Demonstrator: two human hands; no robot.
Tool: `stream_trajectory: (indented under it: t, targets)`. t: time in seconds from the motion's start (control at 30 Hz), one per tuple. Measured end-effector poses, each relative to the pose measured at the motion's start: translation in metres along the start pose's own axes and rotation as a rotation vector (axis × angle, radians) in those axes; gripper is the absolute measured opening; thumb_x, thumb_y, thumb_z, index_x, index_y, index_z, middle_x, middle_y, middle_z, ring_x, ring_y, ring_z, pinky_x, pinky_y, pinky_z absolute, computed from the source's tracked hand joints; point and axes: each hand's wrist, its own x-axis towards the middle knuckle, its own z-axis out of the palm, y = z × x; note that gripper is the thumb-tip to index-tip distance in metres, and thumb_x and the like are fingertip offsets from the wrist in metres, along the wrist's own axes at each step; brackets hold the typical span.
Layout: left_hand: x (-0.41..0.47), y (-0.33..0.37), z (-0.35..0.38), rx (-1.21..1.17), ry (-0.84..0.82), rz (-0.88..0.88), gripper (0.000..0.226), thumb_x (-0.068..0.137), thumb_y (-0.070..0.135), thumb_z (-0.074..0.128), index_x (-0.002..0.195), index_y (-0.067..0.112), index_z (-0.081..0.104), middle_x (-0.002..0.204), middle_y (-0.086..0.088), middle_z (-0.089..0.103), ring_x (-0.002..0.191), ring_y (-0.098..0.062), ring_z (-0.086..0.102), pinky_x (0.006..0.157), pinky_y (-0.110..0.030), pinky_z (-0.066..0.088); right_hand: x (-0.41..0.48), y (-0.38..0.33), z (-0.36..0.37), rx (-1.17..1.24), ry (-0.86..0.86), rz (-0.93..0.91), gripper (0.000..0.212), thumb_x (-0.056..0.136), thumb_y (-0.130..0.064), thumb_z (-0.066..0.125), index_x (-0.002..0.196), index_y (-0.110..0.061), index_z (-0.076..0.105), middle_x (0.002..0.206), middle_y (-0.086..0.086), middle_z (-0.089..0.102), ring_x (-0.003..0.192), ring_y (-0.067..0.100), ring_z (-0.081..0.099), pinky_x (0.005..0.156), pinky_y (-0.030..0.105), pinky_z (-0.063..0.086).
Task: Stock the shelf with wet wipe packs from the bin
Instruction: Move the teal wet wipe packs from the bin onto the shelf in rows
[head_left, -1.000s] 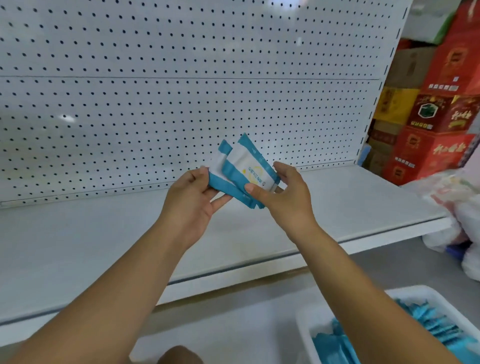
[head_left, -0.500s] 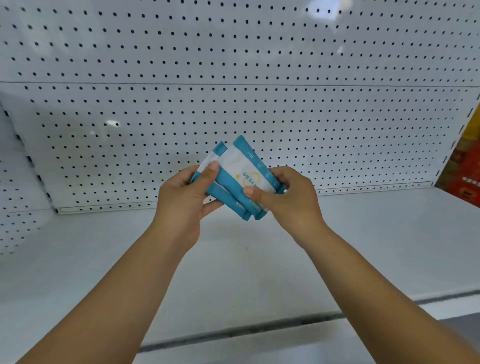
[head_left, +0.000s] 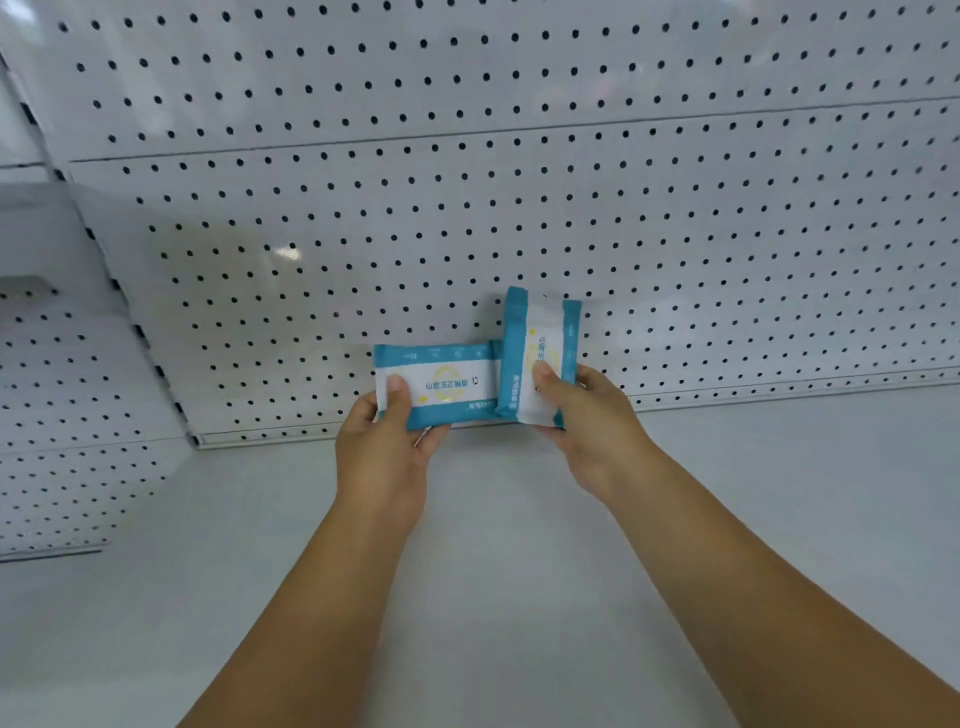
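The fingers of both hands are hidden behind the packs, and only the thumbs show in front. The left hand (head_left: 382, 447) pinches a flat, soft wet wipe pack (head_left: 447, 382), blue with a white middle, lying crosswise above its thumb. The right hand (head_left: 587, 415) pinches a second pack (head_left: 540, 353) standing on end, which covers the first pack's right end. The print is unreadable. Both are low before the perforated back panel (head_left: 467, 208), over the smooth white shelf (head_left: 519, 571). Earlier the packs were fanned together.
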Motion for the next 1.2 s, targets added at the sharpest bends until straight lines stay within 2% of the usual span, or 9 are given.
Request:
stream_trajectory:
  t: [0.07,0.17,0.27,0.5,0.63,0.83,0.93,1.03,1.2]
  targets:
    - [0.006,-0.007,-0.010,-0.027,-0.001,-0.022,0.015,0.100,0.018,0.058,0.109,0.006,0.056,0.113,-0.014,0.072,0.098,-0.024,0.074,0.082,-0.040,0.062,0.001,0.010,0.002,0.079,-0.068,0.049,0.024,0.097,-0.021,0.066,0.120,-0.016,0.065,0.111,-0.002,0.076,0.101,0.013,0.072,0.094,0.035,0.056]
    - [0.014,-0.013,-0.018,-0.036,-0.023,-0.035,0.022,0.101,0.014,0.056,0.120,0.003,0.054,0.116,-0.015,0.071,0.102,-0.027,0.072,0.083,-0.043,0.061,0.006,0.019,0.000,0.056,-0.034,0.011,0.020,0.094,-0.019,0.070,0.113,-0.016,0.069,0.107,-0.002,0.077,0.103,0.016,0.071,0.095,0.033,0.055]
    - [0.018,-0.013,-0.018,-0.058,-0.039,-0.042,0.024,0.102,0.012,0.053,0.125,0.005,0.055,0.117,-0.014,0.071,0.102,-0.026,0.072,0.084,-0.044,0.061,0.011,0.019,-0.004,0.093,-0.007,-0.010,0.024,0.089,-0.014,0.074,0.113,-0.011,0.068,0.110,0.002,0.076,0.101,0.017,0.073,0.093,0.035,0.057]
    - [0.021,-0.015,-0.018,-0.007,-0.037,-0.049,0.027,0.101,0.017,0.057,0.126,0.006,0.058,0.117,-0.012,0.072,0.105,-0.025,0.072,0.083,-0.041,0.061,0.012,0.021,-0.009,0.058,-0.004,-0.061,0.038,0.089,-0.009,0.073,0.124,-0.015,0.061,0.116,0.001,0.074,0.100,0.016,0.073,0.079,0.036,0.061]
    - [0.021,-0.014,-0.019,0.056,-0.003,-0.016,0.022,0.094,0.025,0.067,0.113,0.013,0.066,0.112,-0.008,0.074,0.102,-0.023,0.072,0.079,-0.038,0.062,0.012,0.019,-0.010,0.040,-0.037,-0.086,0.031,0.090,-0.011,0.073,0.119,-0.016,0.067,0.113,0.000,0.075,0.101,0.016,0.073,0.091,0.039,0.058]
    - [0.019,-0.014,-0.018,0.110,0.010,-0.021,0.023,0.093,0.028,0.068,0.111,0.013,0.066,0.112,-0.008,0.074,0.100,-0.023,0.073,0.072,-0.036,0.063,0.008,0.018,-0.014,-0.043,-0.144,-0.107,0.023,0.090,-0.020,0.071,0.113,-0.017,0.073,0.110,0.001,0.076,0.105,0.019,0.072,0.099,0.041,0.055]
    - [0.018,-0.014,-0.017,0.129,0.010,-0.017,0.021,0.093,0.029,0.068,0.108,0.014,0.066,0.111,-0.008,0.074,0.101,-0.023,0.073,0.072,-0.036,0.063,0.010,0.021,-0.016,-0.087,-0.140,-0.145,0.030,0.085,-0.024,0.077,0.114,-0.019,0.072,0.107,0.000,0.077,0.102,0.018,0.072,0.100,0.042,0.054]
    - [0.017,-0.015,-0.016,0.161,0.014,-0.007,0.026,0.092,0.031,0.069,0.110,0.013,0.066,0.110,-0.007,0.074,0.100,-0.022,0.073,0.073,-0.037,0.063,0.012,0.022,-0.018,-0.133,-0.112,-0.163,0.050,0.066,-0.037,0.085,0.110,-0.018,0.070,0.103,0.002,0.078,0.099,0.022,0.073,0.098,0.045,0.055]
    - [0.017,-0.017,-0.015,0.198,0.001,-0.007,0.025,0.090,0.030,0.070,0.108,0.013,0.066,0.108,-0.006,0.075,0.099,-0.021,0.073,0.074,-0.038,0.063,0.016,0.023,-0.021,-0.163,-0.084,-0.163,0.049,0.063,-0.041,0.083,0.103,-0.017,0.070,0.101,0.005,0.078,0.099,0.025,0.074,0.090,0.042,0.058]
